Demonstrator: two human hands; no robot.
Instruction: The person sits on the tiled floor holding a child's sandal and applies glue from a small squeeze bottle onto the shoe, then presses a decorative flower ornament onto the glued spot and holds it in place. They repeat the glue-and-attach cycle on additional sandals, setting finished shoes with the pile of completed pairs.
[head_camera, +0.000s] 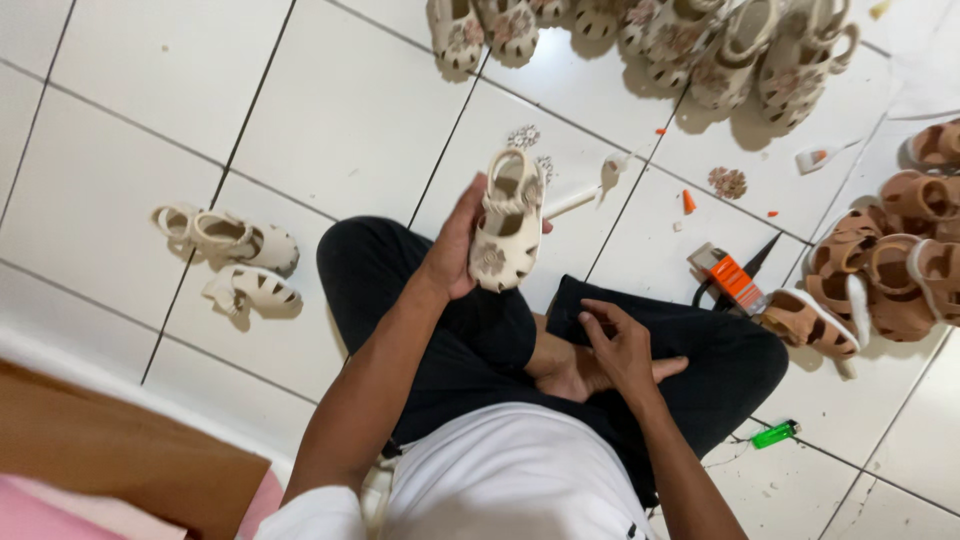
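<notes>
The left hand (455, 250) holds a small cream sandal (505, 232) up above the person's crossed legs, toe end down and sole toward the palm. The grip is closed around the sandal's side: the thumb lies along the near edge and the fingers wrap behind, mostly hidden by the shoe. A flower ornament shows on the toe, and the ankle strap loops at the top.

The right hand (622, 348) rests low on the lap, against the black trousers and a bare foot. Its fingers are loosely curled and its grip holds nothing that can be seen.

On the white tiled floor (340, 110), to the left, lie three more cream sandals (235, 255), close together. A heap of cream sandals (690, 40) sits at the top, and brown sandals (890, 265) are piled at the right. Between them lie an orange box (728, 277), a glue tube (818, 157) and loose flower ornaments (727, 182). A green lighter (776, 434) lies near the right knee.
</notes>
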